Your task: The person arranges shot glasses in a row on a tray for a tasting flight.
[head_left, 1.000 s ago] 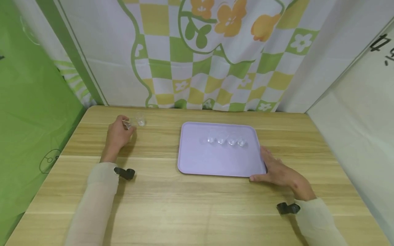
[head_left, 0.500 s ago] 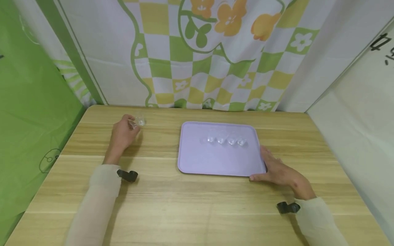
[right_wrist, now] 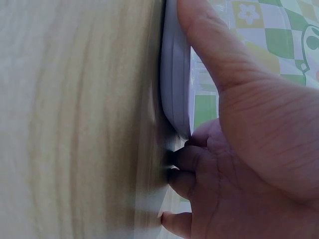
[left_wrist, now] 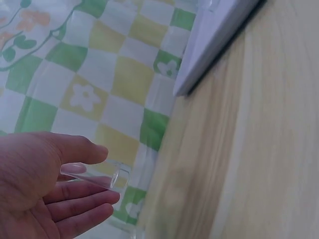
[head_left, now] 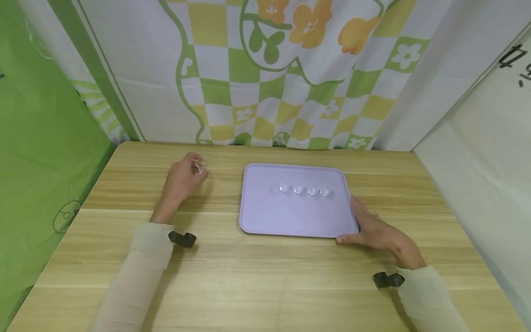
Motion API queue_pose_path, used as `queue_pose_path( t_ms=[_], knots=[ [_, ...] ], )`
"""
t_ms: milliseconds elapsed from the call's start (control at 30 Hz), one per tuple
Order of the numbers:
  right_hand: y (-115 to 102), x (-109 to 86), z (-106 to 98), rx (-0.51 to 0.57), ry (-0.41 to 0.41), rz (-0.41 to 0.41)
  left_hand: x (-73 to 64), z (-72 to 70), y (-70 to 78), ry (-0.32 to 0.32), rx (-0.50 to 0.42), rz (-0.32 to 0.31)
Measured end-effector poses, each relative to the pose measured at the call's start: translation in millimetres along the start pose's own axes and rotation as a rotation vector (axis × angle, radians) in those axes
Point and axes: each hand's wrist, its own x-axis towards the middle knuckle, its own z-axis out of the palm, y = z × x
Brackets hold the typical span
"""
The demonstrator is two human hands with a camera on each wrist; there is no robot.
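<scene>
My left hand [head_left: 184, 177] holds a small clear cup [left_wrist: 94, 177] between thumb and fingers, close over the table's back left part. At the bottom edge of the left wrist view, part of another clear cup [left_wrist: 137, 233] shows; my hand hides it in the head view. My right hand [head_left: 377, 233] grips the near right corner of a lilac tray [head_left: 282, 221], with the thumb at the front edge and the fingers along the right side. Several clear cups [head_left: 298, 188] stand in a row on the tray, toward its back right.
The wooden table [head_left: 249, 281] runs back to a checked, flowered curtain [head_left: 286, 106]. A green panel [head_left: 45, 138] stands at the left and a white one [head_left: 489, 138] at the right.
My left hand has moved right with the cup, passing in front of the spot where the other cup stood visible. My right hand and the tray have stayed still.
</scene>
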Motion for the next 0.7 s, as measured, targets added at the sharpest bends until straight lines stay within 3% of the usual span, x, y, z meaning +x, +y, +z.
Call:
queue_pose_path(
  t_ms=[233,500,700],
  knots=[
    [1.2,0.3,-0.1,0.006,0.001,0.003,2.7,10.6,17.2,0.004,-0.005,0.067],
    [0.9,-0.8,0.2,0.016,0.002,-0.001,6.0,33.0,38.3,-0.089,-0.036,0.066],
    [1.3,-0.5,0.2,0.013,0.004,-0.005,8.1,49.8,55.0,-0.127,-0.008,0.099]
  ],
)
